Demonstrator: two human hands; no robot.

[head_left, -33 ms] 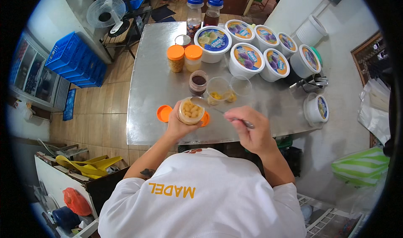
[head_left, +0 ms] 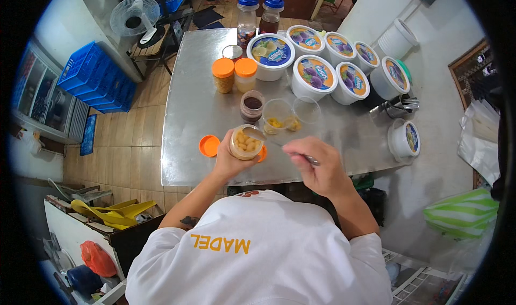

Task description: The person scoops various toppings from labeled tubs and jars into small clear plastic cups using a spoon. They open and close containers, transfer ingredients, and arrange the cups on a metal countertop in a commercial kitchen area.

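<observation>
My left hand (head_left: 228,163) is wrapped around an open clear jar (head_left: 245,153) filled with pale yellow, bean-like pieces, tilted near the table's front edge. In my right hand (head_left: 321,168), a metal spoon (head_left: 254,133) is gripped by its handle, its bowl at the jar's mouth. Just beyond stands a clear plastic cup (head_left: 278,110) with yellow pieces at its bottom. To the left of that cup is an open jar of dark filling (head_left: 252,104). One orange lid (head_left: 209,146) lies left of my left hand; another orange lid (head_left: 263,154) is partly hidden behind the held jar.
On the metal table (head_left: 199,106) stand two orange-lidded jars (head_left: 234,69), several white tubs (head_left: 315,78) and two blue-capped pitchers (head_left: 258,19). A clear empty cup (head_left: 307,110) sits beside the yellow pieces. A utensil holder (head_left: 396,109) is at the right edge, near a smaller tub (head_left: 407,139).
The spoon's bowl has shifted slightly at the jar's mouth, and my right hand has moved a little to the left. My left hand keeps hold of the jar.
</observation>
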